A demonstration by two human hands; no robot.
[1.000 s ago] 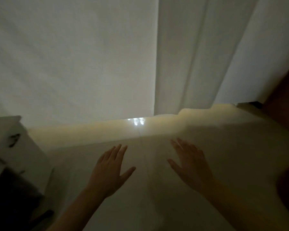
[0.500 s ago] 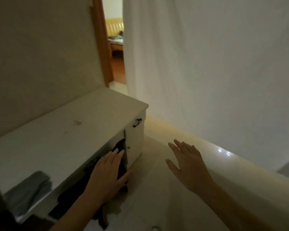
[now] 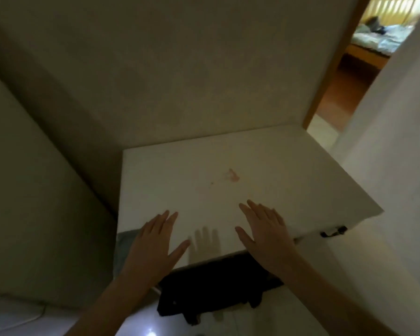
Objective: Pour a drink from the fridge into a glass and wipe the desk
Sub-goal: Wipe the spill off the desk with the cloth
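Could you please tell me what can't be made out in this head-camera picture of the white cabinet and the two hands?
- Grey cloth: mostly covered by the left hand in the head view.
- Dark fabric under the cabinet top: too dim to identify.
- Reddish stain: too blurred to identify.
- Right hand: contact with the top unclear.

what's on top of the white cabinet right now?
On the white cabinet top: a reddish smear near the middle and a grey folded cloth at its front-left corner. The open left hand covers part of the cloth; the open right hand covers part of the front edge.
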